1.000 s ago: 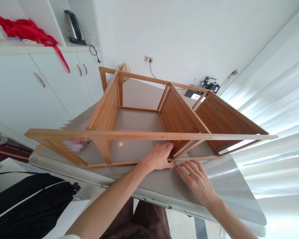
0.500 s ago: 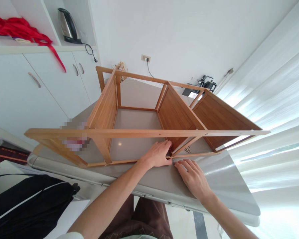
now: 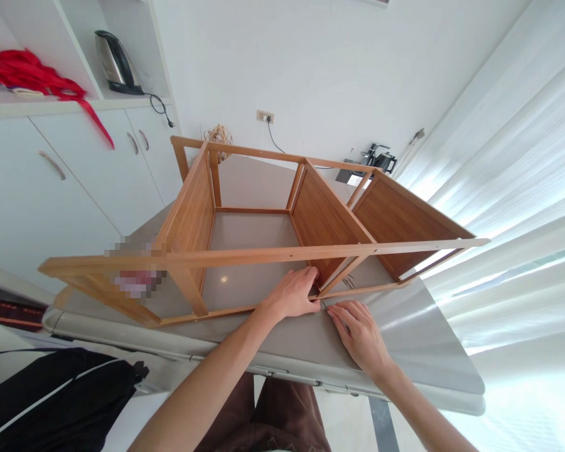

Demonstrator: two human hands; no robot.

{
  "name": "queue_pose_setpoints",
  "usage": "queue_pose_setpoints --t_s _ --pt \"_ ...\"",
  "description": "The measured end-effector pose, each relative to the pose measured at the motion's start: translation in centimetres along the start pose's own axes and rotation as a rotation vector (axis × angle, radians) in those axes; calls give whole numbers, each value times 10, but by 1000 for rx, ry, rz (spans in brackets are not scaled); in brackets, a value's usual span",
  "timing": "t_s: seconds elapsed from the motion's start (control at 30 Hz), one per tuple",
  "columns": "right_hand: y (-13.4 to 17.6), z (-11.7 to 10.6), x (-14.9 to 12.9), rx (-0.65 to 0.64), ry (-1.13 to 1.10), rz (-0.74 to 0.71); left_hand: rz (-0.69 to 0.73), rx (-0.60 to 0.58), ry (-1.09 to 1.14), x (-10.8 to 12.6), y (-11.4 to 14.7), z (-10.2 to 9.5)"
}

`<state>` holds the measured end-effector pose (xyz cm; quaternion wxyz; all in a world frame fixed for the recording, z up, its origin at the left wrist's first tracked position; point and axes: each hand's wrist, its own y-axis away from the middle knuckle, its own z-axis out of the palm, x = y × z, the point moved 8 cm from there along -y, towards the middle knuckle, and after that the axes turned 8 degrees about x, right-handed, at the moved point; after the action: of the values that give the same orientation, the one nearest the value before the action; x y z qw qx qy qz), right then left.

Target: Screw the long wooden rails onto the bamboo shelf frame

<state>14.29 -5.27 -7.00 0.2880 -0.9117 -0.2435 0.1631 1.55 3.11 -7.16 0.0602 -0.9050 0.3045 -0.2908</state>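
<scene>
A wooden shelf rack (image 3: pixel 245 254) lies on its side, its slatted boards standing upright. My left hand (image 3: pixel 292 295) is closed round the near lower rail, where the middle board (image 3: pixel 327 216) meets it. Just right of it, the fingertips of my right hand (image 3: pixel 360 333) pinch a small thin metal piece (image 3: pixel 324 306) against the outside of that rail. It looks like a hex key or a screw, too small to tell which. Several loose screws (image 3: pixel 348 282) lie on the table behind the rail, between the middle and right boards.
The grey table (image 3: pixel 424 339) has a rounded near edge. A black bag (image 3: pixel 61 395) sits at lower left, and a blurred-out patch (image 3: pixel 136 276) covers something behind the rack's left end. White cabinets (image 3: pixel 75 163), a kettle (image 3: pixel 115 63) and a curtain (image 3: pixel 513 188) surround the table.
The view has shifted slightly, so the whole scene sits a little further left. Both hands keep the same places at the rail, with only slight finger movement in the right.
</scene>
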Motion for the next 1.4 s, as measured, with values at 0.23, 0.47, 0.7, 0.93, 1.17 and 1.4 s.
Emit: queue_pose_setpoints --t_s 0.23,0.47,0.7,0.93,1.17,1.4 --pt "0 -6 -6 -13 56 -104 6 17 18 -1 1 0" --pt "-2 -4 -9 -19 99 -161 18 33 26 -2 0 2" --pt "-1 -2 -10 -13 118 -173 6 33 21 -2 0 1" --pt "-1 -4 -13 -19 129 -191 29 47 21 0 0 -1" --pt "-7 -5 -20 -47 201 -262 13 28 -4 -1 1 1" --pt "-8 -3 -24 -49 187 -270 5 20 0 -1 0 -1"
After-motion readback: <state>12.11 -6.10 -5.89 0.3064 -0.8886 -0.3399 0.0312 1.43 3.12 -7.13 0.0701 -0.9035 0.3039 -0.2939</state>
